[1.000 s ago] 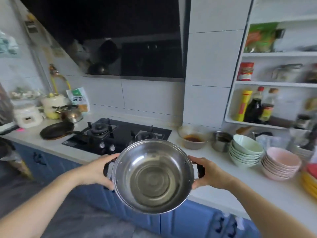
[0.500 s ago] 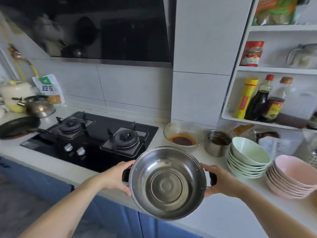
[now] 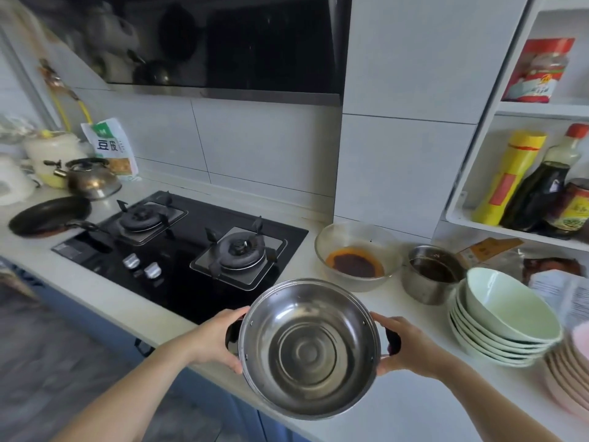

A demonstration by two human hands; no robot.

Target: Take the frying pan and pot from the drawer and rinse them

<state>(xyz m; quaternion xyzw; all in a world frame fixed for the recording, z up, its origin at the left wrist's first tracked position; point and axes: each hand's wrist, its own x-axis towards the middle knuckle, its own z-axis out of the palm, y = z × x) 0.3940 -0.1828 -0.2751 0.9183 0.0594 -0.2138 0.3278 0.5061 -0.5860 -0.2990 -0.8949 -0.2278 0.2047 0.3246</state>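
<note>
Pot [image 3: 310, 347] carried rightward, left hand [image 3: 213, 339], right hand [image 3: 406, 347] gripping handles; bag [image 3: 111, 148] reads 豆皮

green-white packet [image 3: 111, 151] reads "豆皮".

One steel pot [image 3: 310, 347], held by two hands, left [image 3: 213, 339] and right [image 3: 406, 347]. One frying pan [image 3: 47, 215], one kettle [image 3: 90, 178], two burners [image 3: 140, 217] and two knobs [image 3: 131, 261] on the stove. One glass bowl [image 3: 357, 255], one small steel cup [image 3: 430, 274], about seven stacked green bowls [image 3: 506, 317].
</note>
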